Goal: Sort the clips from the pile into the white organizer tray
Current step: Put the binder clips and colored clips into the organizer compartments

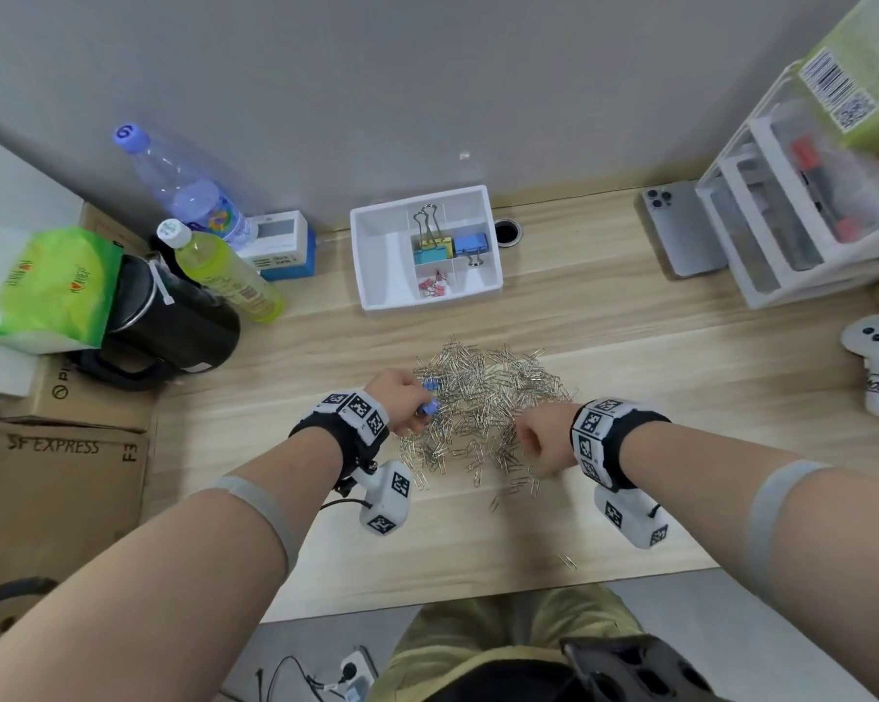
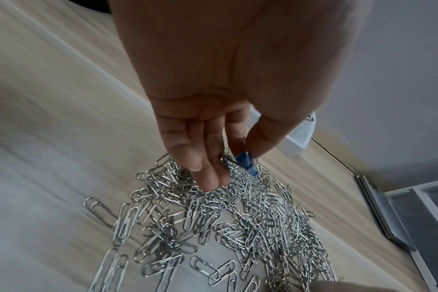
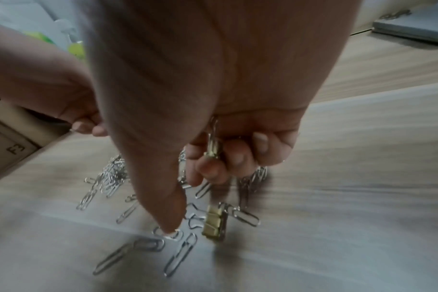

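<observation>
A heap of silver paper clips [image 1: 483, 397] lies mid-table. My left hand [image 1: 422, 410] hovers over its left side and pinches a small blue binder clip [image 2: 246, 164] between thumb and forefinger; in the head view a second blue clip [image 1: 429, 385] shows at that hand. My right hand [image 1: 531, 443] is a fist at the heap's right edge, fingers curled round a small yellow binder clip [image 3: 214, 148], thumb tip down on the table. Another yellow clip [image 3: 214, 225] sits just below it. The white organizer tray [image 1: 381, 266] behind holds large binder clips [image 1: 433, 248] and small pink ones [image 1: 434, 286].
Bottles [image 1: 224, 273], a black kettle [image 1: 169, 321] and cardboard boxes [image 1: 57, 488] crowd the left. A phone [image 1: 680, 230], a drawer unit [image 1: 792, 230] and a white controller [image 1: 878, 362] stand at the right. One stray paper clip [image 1: 568, 560] lies near the front edge.
</observation>
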